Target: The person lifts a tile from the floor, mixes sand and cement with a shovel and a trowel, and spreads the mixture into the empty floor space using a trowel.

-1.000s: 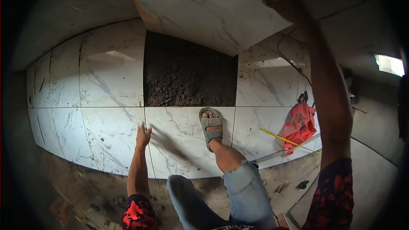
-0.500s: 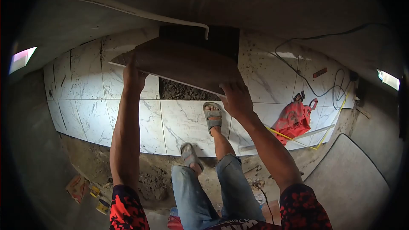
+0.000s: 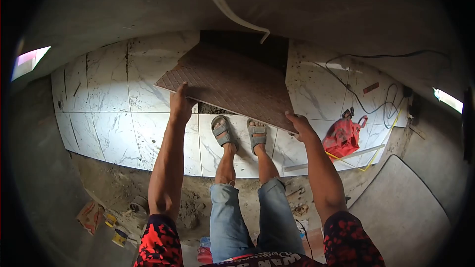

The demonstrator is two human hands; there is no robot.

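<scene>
A large tile is held between my two hands, with its brown, grid-ribbed back facing up. My left hand is closed on the left part of its near edge, thumb on top. At the near right corner my right hand grips it the same way, fingers mostly hidden underneath. The tile hangs tilted over a gap in the laid floor; a strip of dark, lumpy mortar shows below its near edge. White marbled floor tiles surround the gap.
My sandalled feet stand on the laid tiles. A pale pipe sticks out above the gap. To the right lie a red bag, a dark cable, a metal straightedge and a small red level. Mortar lies behind me.
My rear foot has stepped forward onto the tiles, beside the other. Both hands remain on the tile, which now shows more of its ribbed back; the view has shifted.
</scene>
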